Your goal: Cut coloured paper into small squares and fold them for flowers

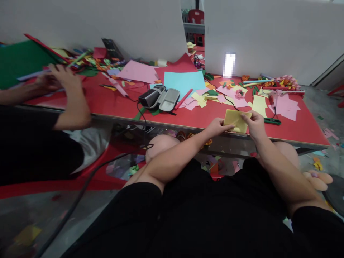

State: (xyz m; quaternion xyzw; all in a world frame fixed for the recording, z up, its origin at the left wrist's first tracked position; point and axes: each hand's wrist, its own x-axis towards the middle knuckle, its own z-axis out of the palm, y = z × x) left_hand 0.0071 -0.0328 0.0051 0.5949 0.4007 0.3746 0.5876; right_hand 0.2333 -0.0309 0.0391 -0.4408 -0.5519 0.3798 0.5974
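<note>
A yellow square of paper [236, 119] is held up at the front edge of the red table [118, 114]. My left hand [217, 127] pinches its lower left side, with the thumb lying across the front. At the right edge, my right hand [255, 123] grips the same paper between thumb and fingers. Close behind my right hand lies a dark green tool [272, 121], partly covered by it. A pale yellow paper sheet [259, 105] and pink paper pieces [287, 107] lie just beyond.
An open zip case [169, 99] with a black device stands left of my hands, near a turquoise sheet [184, 80]. A pink glue gun [274, 97] lies at the right. A co-worker's hands [63, 77] work at the left. A black cable [88, 179] runs beside my left arm.
</note>
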